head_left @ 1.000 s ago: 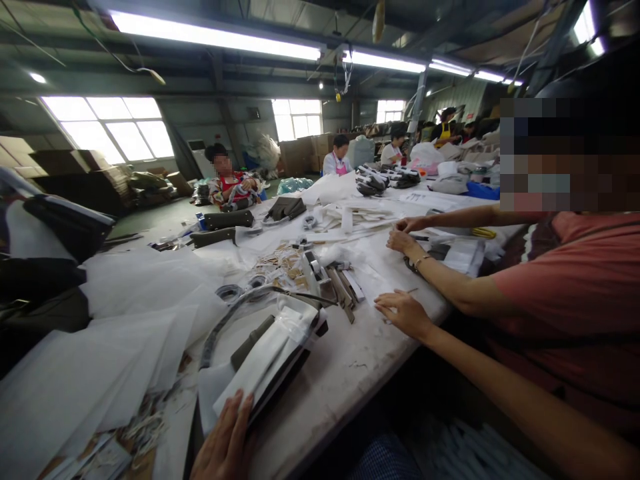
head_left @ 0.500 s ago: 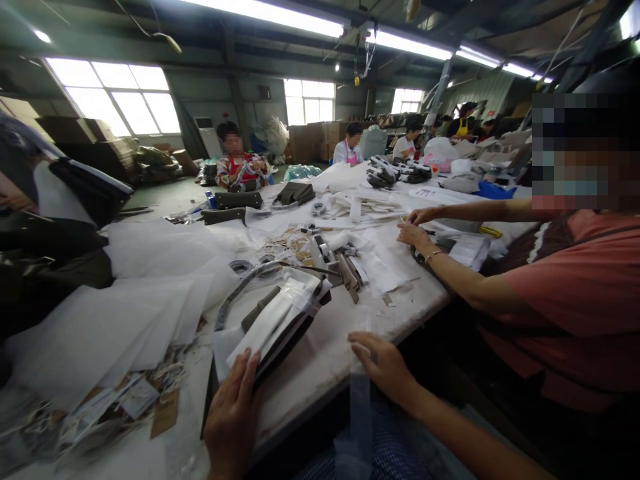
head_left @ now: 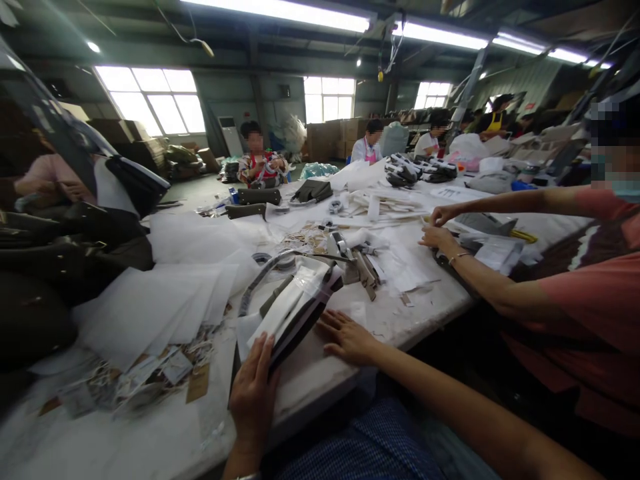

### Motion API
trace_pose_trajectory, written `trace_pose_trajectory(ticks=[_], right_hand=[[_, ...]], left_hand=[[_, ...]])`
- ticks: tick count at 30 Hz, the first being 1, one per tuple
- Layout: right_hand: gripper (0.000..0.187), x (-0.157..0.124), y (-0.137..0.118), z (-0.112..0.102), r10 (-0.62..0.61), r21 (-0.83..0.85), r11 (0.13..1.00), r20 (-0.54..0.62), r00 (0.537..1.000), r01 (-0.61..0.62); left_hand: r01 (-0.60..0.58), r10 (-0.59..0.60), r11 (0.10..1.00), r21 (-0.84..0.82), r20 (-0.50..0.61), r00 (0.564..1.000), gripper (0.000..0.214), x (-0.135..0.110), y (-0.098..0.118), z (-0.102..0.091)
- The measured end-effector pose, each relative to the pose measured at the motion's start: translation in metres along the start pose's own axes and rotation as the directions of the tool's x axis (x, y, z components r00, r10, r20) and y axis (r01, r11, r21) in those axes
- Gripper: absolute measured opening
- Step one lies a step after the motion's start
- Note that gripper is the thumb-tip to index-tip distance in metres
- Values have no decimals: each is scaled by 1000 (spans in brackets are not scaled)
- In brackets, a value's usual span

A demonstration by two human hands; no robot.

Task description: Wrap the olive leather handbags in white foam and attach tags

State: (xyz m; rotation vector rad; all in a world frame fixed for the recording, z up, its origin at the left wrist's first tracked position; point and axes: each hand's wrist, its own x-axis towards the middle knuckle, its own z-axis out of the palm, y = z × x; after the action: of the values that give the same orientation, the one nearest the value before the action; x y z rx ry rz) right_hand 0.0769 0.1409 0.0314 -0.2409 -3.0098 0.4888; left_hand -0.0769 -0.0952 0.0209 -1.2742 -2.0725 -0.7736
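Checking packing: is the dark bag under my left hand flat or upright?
Flat: the dark bag lies on its side on the table, left hand on its near end.

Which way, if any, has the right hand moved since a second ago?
Yes. The right hand has come left along the table edge toward the bag, now flat just beside it.

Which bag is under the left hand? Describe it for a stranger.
On the long white table, go to the near edge. A flat dark bag lies there, left hand on its near end, right hand flat on the table beside it. Unlike the loose white sheets to its left, it is dark with white wrapping on top.
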Motion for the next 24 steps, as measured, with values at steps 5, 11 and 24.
trace_pose_trajectory(ticks=[5,11,24], right_hand=[[49,-1,13,-11,-9,-41,999,-262,965,-2],[36,-61,26,9,310,65,944,-511,802,-323],[12,85,-8,-3,283,313,936,-404,870,-159]], left_hand=[[-7,7,1000,2,-10,1000,64,0,0,-2],[-12,12,1000,-4,3,1000,63,1,1,-3],[245,-253,966,-82,-124,959,72,1,-3,-6]])
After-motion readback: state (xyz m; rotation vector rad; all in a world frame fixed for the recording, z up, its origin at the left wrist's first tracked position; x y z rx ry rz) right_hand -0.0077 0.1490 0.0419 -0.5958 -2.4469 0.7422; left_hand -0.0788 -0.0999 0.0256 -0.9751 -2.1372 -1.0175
